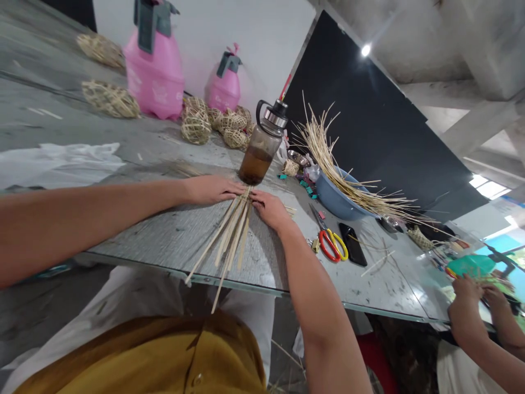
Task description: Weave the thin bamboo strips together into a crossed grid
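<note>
Flat bamboo strips (232,232) fan out across the grey table toward me, some reaching past its front edge. They cross in a small woven part just below the bottle. My left hand (213,189) lies on the strips' left side, fingers stretched out flat and pointing right. From the right, my right hand (268,208) presses on the same crossing with bent fingers closed on the strips. The fingertips of both hands nearly meet there, and the exact grip is small in view. A bottle of brown liquid (257,156) stands right behind the hands.
Two pink spray bottles (153,76) and several woven bamboo pieces (196,123) stand behind. To the right are scissors (330,241), a black phone (353,244) and a blue basin (338,197) with long strips. Another person's hands (467,290) work at the far right.
</note>
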The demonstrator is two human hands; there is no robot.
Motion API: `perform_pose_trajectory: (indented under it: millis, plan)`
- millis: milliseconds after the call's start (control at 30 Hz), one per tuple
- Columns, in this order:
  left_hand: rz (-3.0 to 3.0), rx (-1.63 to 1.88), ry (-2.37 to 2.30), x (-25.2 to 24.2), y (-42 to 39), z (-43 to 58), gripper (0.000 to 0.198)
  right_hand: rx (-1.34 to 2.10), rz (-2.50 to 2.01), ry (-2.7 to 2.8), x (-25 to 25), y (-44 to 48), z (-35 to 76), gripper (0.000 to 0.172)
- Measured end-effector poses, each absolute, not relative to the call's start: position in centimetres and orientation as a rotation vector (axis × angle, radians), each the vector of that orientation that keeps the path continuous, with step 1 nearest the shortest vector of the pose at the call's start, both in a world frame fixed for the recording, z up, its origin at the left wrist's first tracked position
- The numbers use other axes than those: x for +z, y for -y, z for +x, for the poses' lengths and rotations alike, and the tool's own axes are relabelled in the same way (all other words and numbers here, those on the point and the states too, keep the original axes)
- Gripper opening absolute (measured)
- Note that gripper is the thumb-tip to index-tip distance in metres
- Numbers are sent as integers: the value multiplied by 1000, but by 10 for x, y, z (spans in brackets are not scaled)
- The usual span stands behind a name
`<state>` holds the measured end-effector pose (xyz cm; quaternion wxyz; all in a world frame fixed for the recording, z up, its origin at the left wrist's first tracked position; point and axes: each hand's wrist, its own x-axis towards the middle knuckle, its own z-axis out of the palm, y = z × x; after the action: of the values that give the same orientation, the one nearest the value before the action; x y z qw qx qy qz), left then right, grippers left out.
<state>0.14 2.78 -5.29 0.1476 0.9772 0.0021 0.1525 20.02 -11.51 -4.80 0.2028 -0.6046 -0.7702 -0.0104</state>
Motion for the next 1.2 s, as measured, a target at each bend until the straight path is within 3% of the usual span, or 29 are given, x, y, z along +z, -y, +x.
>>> perform_pose_trajectory:
  millis: [267,633,933,1200]
  plan:
    - [2830,461,-13,-55,-31,-2,45,-43,-1671,2118,-44,118,198,18]
    - [2900,539,-18,-65,-30,4,47,-59,-1681,2159,-44,116,189,36]
    - [2851,509,-71,-57,-26,2,45,-24,-1650,2093,-43,118,191,39]
    - [2786,474,-79,-56,-31,0,44,69,-1561,2172,-37,121,194,21]
